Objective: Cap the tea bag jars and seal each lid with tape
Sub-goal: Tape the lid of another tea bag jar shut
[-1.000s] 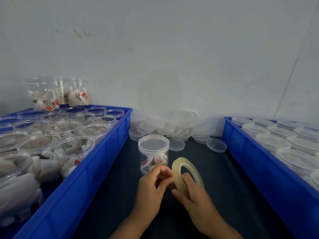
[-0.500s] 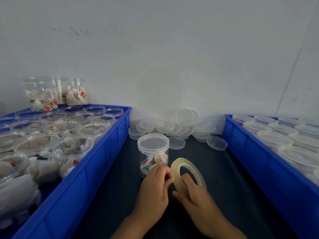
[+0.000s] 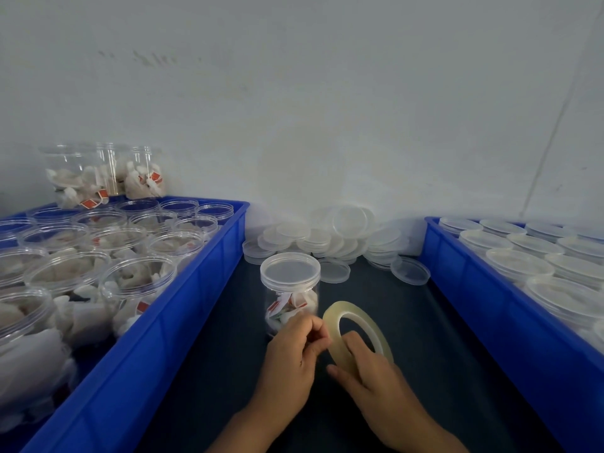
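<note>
While picking at the tape roll (image 3: 357,331) with left hand (image 3: 292,354) fingers pinched and right hand (image 3: 369,371) curled round it: one capped jar (image 3: 289,291) mid-table, untaped. Many open jars (image 3: 137,282) waiting in left bin (image 3: 157,338); loose lids (image 3: 330,240) along back edge.

two bare forearms, left hand (image 3: 291,358) and right hand (image 3: 369,371) ungloved, sleeveless

Dark blue-grey worktop (image 3: 425,338) abuts a plain pale grey wall (image 3: 310,109) at its far edge. One rectangular blue plastic crate (image 3: 170,338) stands along the worktop's left edge; a second blue plastic crate (image 3: 510,328) along its right edge.
</note>
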`<state>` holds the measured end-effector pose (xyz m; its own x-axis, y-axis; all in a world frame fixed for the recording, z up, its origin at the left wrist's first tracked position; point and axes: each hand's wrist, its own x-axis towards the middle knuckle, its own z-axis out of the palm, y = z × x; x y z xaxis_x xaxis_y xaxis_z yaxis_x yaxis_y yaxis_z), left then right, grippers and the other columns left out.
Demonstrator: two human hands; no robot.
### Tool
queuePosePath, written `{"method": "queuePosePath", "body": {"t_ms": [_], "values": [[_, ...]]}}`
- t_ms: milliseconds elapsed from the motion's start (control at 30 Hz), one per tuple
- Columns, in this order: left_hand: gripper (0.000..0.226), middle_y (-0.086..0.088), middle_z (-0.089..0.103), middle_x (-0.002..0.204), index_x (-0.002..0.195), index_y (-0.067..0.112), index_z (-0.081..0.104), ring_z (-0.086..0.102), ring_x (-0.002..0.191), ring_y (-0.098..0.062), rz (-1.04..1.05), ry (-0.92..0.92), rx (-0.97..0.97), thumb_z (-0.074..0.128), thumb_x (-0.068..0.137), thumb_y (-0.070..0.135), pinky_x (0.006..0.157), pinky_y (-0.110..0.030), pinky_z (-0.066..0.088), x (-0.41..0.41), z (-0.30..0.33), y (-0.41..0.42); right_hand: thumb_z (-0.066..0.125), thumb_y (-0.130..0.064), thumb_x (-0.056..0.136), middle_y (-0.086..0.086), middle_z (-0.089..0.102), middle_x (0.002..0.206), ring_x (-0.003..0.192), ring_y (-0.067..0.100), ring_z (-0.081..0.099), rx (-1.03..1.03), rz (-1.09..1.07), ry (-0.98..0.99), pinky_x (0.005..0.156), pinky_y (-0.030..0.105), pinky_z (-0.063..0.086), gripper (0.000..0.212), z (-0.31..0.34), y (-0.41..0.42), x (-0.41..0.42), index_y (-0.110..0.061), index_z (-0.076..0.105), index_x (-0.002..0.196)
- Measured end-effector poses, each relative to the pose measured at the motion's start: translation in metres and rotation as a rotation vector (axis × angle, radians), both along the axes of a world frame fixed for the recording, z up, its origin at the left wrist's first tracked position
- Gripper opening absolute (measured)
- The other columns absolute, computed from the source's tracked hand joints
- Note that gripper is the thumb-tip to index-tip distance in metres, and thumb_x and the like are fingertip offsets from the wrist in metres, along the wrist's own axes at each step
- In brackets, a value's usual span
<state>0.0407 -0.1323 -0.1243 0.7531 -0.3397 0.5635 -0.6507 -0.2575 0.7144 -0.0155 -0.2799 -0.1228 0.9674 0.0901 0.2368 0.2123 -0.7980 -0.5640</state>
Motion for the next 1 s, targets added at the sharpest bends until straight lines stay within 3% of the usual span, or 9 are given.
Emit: {"method": "queuePosePath", "body": {"t_ms": [267, 433, 633, 767, 900, 1000], "values": [[0.016, 0.011, 0.067, 0.080, 0.083, 0.018, 0.064, 0.065, 0.078, -0.003, -0.004, 0.149, -0.151, 0.066, 0.087, 0.003, 0.072, -0.014, 0.051, -0.005, 0.005, -0.002, 0.050, -0.041, 0.096, -0.002, 0.058, 0.081, 0.078, 0.001, 0.055, 0.009, -0.024, -0.021, 0.062, 0.018, 0.044, 0.010, 0.001, 0.000, 0.000, -0.037, 0.042, 0.098], [0.015, 0.011, 0.062, 0.083, 0.084, 0.017, 0.062, 0.060, 0.088, -0.004, 0.013, 0.020, -0.028, 0.064, 0.089, 0.003, 0.079, -0.015, 0.049, -0.002, 0.002, -0.002, 0.050, -0.040, 0.096, -0.002, 0.056, 0.076, 0.072, 0.000, 0.054, -0.014, -0.031, -0.021, 0.062, 0.016, 0.043, 0.011, 0.000, 0.002, 0.000, -0.035, 0.040, 0.096], [0.038, 0.012, 0.054, 0.087, 0.080, 0.039, 0.041, 0.055, 0.086, -0.005, 0.036, -0.046, 0.124, 0.054, 0.095, 0.006, 0.074, -0.024, 0.049, 0.002, -0.004, -0.002, 0.049, -0.040, 0.096, -0.003, 0.057, 0.078, 0.077, -0.004, 0.054, -0.048, -0.070, 0.025, 0.060, 0.017, 0.044, 0.012, 0.004, 0.005, 0.001, -0.037, 0.037, 0.095], [0.038, 0.012, 0.053, 0.085, 0.080, 0.037, 0.040, 0.054, 0.086, -0.006, 0.037, -0.055, 0.143, 0.051, 0.096, 0.005, 0.075, -0.027, 0.048, 0.000, 0.000, -0.003, 0.051, -0.042, 0.095, -0.003, 0.058, 0.085, 0.077, 0.005, 0.058, 0.012, -0.149, 0.069, 0.065, 0.022, 0.049, 0.013, 0.012, 0.005, 0.001, -0.034, 0.042, 0.100], [0.041, 0.015, 0.052, 0.082, 0.079, 0.040, 0.041, 0.053, 0.088, -0.004, 0.023, -0.082, 0.088, 0.053, 0.095, 0.005, 0.075, -0.017, 0.045, -0.004, 0.009, -0.005, 0.057, -0.046, 0.089, -0.007, 0.057, 0.088, 0.077, 0.006, 0.060, 0.118, -0.243, 0.018, 0.070, 0.023, 0.050, 0.042, 0.020, 0.001, 0.006, -0.032, 0.030, 0.118], [0.045, 0.017, 0.050, 0.079, 0.079, 0.042, 0.039, 0.053, 0.085, -0.006, 0.037, -0.154, 0.076, 0.056, 0.092, 0.002, 0.073, -0.016, 0.044, -0.008, 0.014, -0.004, 0.062, -0.046, 0.085, -0.010, 0.050, 0.084, 0.071, 0.001, 0.053, 0.163, -0.248, 0.017, 0.060, 0.012, 0.038, 0.065, 0.024, -0.006, 0.007, -0.050, 0.011, 0.126]]}}
